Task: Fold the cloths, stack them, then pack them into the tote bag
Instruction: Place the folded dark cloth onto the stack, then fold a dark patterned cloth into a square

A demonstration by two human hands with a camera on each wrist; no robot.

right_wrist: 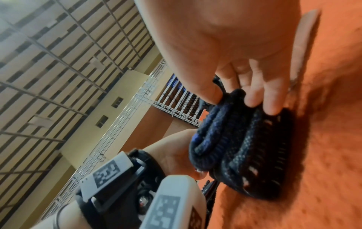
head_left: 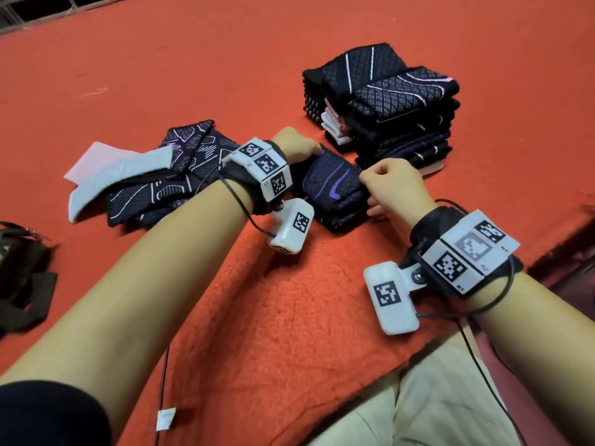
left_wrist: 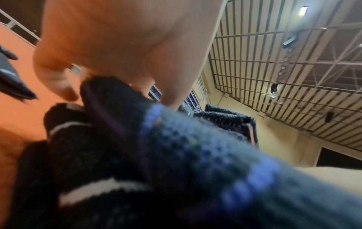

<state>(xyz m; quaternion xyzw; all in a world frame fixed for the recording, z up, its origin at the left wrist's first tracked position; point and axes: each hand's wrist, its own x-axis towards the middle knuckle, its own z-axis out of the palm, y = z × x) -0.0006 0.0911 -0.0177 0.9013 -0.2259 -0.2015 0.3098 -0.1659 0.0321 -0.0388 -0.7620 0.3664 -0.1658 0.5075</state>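
A small bundle of folded dark cloths with a purple stripe lies on the orange blanket between my hands. My left hand grips its far left end, fingers curled over the edge. My right hand pinches the right end, thumb and fingers closed on the cloth folds. A tall stack of folded dark cloths stands behind and to the right. A loose heap of unfolded dark patterned cloths with a white piece lies to the left. No tote bag is clearly identifiable.
A dark strapped item lies at the left edge of the blanket. The blanket's right edge drops off close to my right wrist. My lap in beige trousers is at the bottom. Railings run along the far side.
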